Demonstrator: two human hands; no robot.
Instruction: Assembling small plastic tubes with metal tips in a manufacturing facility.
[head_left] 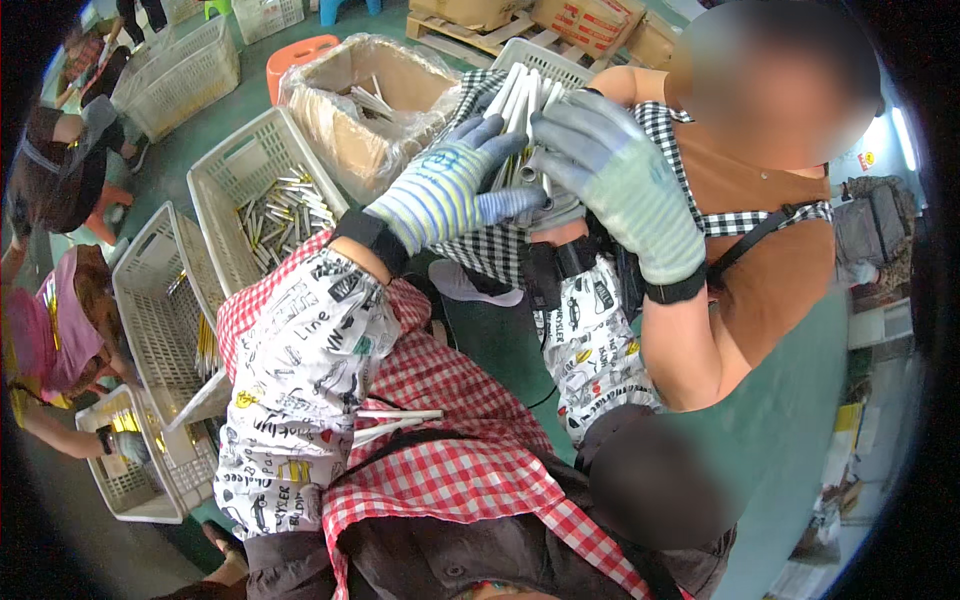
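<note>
The gloved left hand (pixel 440 190) was half open, thumb and fingers spread against the left side of a bundle of slim white tubes (pixel 518 95); how firmly it gripped could not be told. The right hand (pixel 562 222) was mostly hidden behind a co-worker's gloved hand (pixel 620 190), its hold unclear. Beyond the bundle stood a plastic-wrapped cardboard carton (pixel 340 150), and, farther left, a perforated plastic crate (pixel 235 160) containing short tubes (pixel 285 215)
</note>
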